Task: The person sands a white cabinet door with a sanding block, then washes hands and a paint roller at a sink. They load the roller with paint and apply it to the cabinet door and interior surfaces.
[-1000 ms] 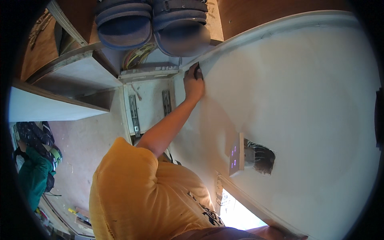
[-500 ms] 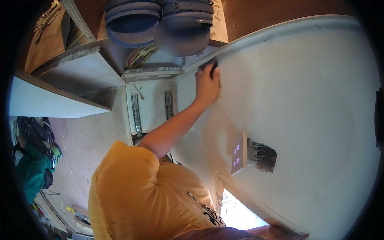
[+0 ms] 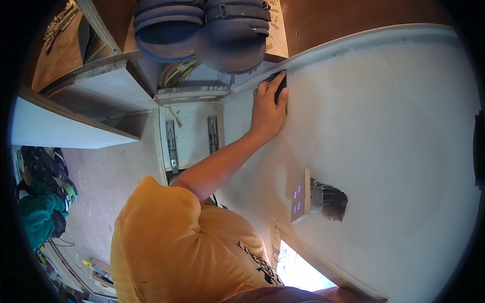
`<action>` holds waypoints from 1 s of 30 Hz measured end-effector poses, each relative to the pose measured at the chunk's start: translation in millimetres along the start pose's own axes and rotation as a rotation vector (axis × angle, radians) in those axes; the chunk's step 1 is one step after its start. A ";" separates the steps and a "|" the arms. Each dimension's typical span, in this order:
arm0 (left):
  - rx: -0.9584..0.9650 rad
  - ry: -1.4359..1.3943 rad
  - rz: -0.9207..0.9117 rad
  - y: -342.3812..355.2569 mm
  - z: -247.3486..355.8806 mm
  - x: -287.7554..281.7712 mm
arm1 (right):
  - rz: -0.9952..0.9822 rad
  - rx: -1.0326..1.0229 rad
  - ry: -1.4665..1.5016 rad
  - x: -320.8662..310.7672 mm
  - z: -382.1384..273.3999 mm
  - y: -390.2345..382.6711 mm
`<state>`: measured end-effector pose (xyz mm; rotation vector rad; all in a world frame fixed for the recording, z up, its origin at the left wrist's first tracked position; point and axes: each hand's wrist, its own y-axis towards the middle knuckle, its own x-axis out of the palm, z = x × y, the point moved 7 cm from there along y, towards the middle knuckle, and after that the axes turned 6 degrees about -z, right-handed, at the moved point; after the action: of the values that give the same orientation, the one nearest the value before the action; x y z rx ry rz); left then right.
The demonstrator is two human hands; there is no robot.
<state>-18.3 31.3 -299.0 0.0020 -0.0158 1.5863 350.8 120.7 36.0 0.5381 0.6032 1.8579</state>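
My left hand (image 3: 269, 108) reaches up and presses against the pale wall panel (image 3: 384, 136). Its fingers and thumb are closed on a small black block (image 3: 280, 87), mostly covered by the hand, close to the panel's raised edge strip. The arm comes out of a yellow sleeve (image 3: 156, 212). At the lower edge, part of my right hand (image 3: 348, 294) shows beside the panel's lower trim; its fingers cannot be made out.
A switch plate (image 3: 300, 197) with lit marks hangs from a rough hole (image 3: 333, 203) in the panel. Dark blue rounded, strapped items (image 3: 169, 38) sit at the top. Metal drawer slides (image 3: 172, 144) line an open cabinet. Someone in green (image 3: 43, 212) is at far left.
My left hand, with the black block, has slid a little to the right along the panel near its edge strip. The view has shifted slightly.
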 end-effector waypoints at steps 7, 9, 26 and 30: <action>-0.115 0.055 0.072 6.3 -168.0 8.2 | -0.008 -0.037 -0.036 -0.6 -5.1 6.7; -0.097 0.039 0.068 7.8 -202.8 6.6 | -0.008 -0.045 -0.042 0.0 -7.3 8.5; -0.051 0.098 -0.058 -6.3 -225.1 12.5 | 0.002 -0.110 -0.097 0.4 -18.7 22.5; -0.166 -0.036 -0.031 -3.1 -251.7 9.6 | 0.018 -0.112 -0.117 -2.0 -14.3 19.2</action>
<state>-13.2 43.9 -550.6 -0.0984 -0.1744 1.5502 329.0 110.6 36.9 0.5747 0.4156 1.8507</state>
